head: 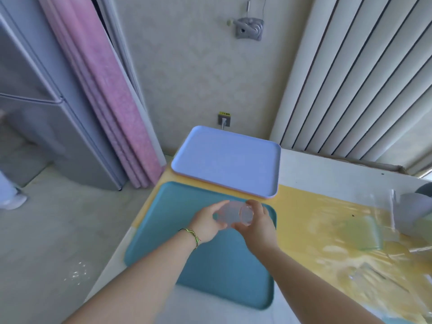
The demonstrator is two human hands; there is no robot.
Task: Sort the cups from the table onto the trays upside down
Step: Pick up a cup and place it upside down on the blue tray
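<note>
Clear plastic cup [233,215] is up in the air over the far end of the teal tray [198,272], tipped on its side between both hands. The left grip [208,224] is clamped on it from the left, thumb laid along the top and fingers curled underneath. The right grip [257,222] is closed round the other end, thumb hooked over the top edge. One cup or two nested? The blur won't let me call it.

Both forearms come in from the bottom edge and converge over the tray, with a green and yellow woven bracelet [192,236] on the left wrist. Just beyond the teal tray lies a lavender tray [224,164], both on the table [327,164]. To the right a yellow cover [301,211] carries more clear cups [383,206], badly smeared, and a pale green shape [360,232]. Behind hang a pink curtain [105,90] and vertical blinds [362,78].
</note>
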